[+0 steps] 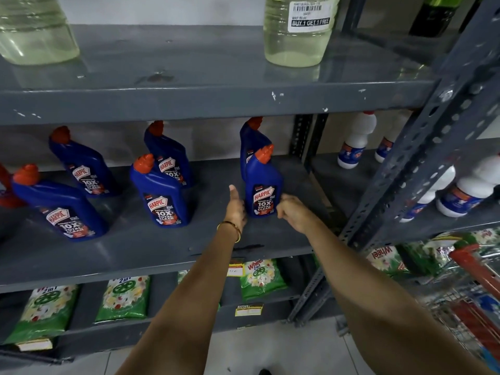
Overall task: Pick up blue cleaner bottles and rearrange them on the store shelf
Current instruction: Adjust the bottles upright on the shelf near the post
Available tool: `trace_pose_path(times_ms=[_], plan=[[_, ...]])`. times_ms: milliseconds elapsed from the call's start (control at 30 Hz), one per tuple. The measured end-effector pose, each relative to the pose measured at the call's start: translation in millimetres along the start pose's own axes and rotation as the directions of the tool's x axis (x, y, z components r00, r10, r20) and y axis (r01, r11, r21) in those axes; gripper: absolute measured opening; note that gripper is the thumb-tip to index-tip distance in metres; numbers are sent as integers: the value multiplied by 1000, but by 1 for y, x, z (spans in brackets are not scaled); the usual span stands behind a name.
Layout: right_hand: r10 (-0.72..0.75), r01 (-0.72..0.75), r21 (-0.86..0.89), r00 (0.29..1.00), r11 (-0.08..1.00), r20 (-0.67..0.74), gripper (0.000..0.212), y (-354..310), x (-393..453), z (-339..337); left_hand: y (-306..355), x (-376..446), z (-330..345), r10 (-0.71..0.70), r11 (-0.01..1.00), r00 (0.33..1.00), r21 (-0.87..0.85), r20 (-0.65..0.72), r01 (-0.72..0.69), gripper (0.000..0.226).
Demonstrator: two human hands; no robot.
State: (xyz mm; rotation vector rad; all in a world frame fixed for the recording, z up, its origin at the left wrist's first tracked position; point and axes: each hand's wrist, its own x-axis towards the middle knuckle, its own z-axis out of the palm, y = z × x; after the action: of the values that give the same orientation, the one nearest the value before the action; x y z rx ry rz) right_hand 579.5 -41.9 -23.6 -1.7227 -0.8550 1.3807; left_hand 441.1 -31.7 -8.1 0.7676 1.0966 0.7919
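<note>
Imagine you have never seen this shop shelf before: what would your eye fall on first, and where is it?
First, the two hands on the middle shelf: the left hand and right hand flank one blue bottle at its base. Next, more blue bottles with red caps stand scattered to the left on the same shelf. Above, a clear jug carries a "BUY 1 GET 1 FREE" sticker.

Clear jugs (296, 33) top; white bottles (357, 142) mid-right; green detergent packs (123, 299) bottom; red trolley (476, 269) lower right.
</note>
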Motion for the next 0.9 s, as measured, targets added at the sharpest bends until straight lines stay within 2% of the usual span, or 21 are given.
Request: trace_pose_path(times_ms=[67,167,333,533,600,700,833,900], plan=[[3,-2,-10,1000,1000,11,63,2,2,1,-2,-1,2,-1,1000,1000,-18,9,1,82],[11,-11,-45,1000,999,7,76,8,2,1,-7,-1,1,-17,1000,999,-17,40,17,81],[-14,21,-184,999,983,40,81,17,-1,3,-15,5,-2,-20,999,998,26,55,19,82],[-45,52,-261,998,964,33,79,24,-7,-1,-23,10,-5,-15,1000,998,26,66,14,81],[-51,59,-276,998,959,38,79,28,-10,-3,-27,12,-8,-10,1000,999,25,47,8,81],[-47,54,-285,998,957,32,82,33,-15,-2,-33,11,-11,15,992,1000,123,-16,-13,83],[-46,54,-287,998,956,34,83,38,-23,0,-38,3,-12,-25,1000,999,8,45,25,85],[-50,58,-274,998,960,35,85,42,-26,0,-39,-1,-11,-18,999,999,29,36,17,85]])
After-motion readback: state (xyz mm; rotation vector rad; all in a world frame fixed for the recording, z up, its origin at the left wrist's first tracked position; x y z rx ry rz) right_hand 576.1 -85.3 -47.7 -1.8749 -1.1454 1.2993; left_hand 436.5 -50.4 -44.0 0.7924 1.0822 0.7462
